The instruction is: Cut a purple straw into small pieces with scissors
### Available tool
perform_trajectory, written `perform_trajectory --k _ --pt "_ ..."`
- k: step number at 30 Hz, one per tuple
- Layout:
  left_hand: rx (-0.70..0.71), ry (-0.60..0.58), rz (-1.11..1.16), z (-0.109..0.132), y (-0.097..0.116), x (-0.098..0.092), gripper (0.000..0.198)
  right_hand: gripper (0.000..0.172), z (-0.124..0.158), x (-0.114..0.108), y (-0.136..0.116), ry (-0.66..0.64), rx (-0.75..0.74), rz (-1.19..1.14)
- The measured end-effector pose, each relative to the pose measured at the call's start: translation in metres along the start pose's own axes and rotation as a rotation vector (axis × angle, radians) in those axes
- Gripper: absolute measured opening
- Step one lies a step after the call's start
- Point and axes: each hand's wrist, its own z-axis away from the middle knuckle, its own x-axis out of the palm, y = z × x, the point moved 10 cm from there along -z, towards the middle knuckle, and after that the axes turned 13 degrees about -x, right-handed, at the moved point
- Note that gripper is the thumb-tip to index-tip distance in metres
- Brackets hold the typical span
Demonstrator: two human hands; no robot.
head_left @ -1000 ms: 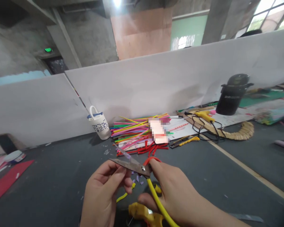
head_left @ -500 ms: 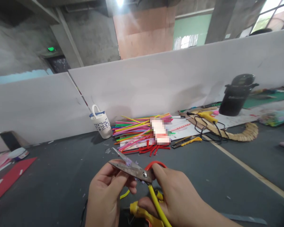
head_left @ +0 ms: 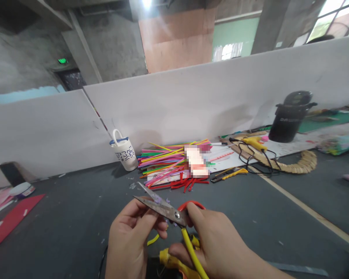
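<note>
1. Two blades of the scissors (head_left: 178, 215) stand parted toward 10 o'clock; the right hand (head_left: 216, 234), at 4 o'clock from the pivot, wraps the handles.
2. The left hand (head_left: 130, 236), at 8 o'clock, curls beside the lower blade — whether it pinches anything I cannot tell.
3. Colored strips (head_left: 161, 156) edge the workspace at 12 o'clock, box cutter (head_left: 221, 176) at 2.
4. Tabletop (head_left: 261, 205) spreads toward 3 o'clock — scraps (head_left: 280, 243) dot it.

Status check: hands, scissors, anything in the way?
Right hand on scissors, blades parted. Left hand at the blades; any held piece hidden. Purple scraps by the blades; yellow tool partly hidden behind right hand.
</note>
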Motion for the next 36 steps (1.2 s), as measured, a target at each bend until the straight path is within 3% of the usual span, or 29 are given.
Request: perform_trajectory --k 12,18,28,36 --pt "0.008 -0.041 -0.058 -0.0009 -0.0007 -0.0004 0.007 0.037 -0.0009 0.0028 0.0025 -0.045 0.017 0.012" --pt "-0.011 -0.061 -0.018 -0.0033 0.0000 -0.0001 0.010 0.032 -0.0044 0.0021 0.0035 -0.115 0.048 -0.192" --pt "-0.011 -0.132 -0.048 -0.0027 -0.0005 0.0066 0.007 0.039 -0.0019 -0.0044 -0.0005 -0.070 0.003 -0.064" --pt "-0.027 -0.087 -0.016 -0.0013 -0.0018 0.0048 0.005 0.042 -0.0022 -0.0018 -0.0008 -0.065 0.003 -0.059"
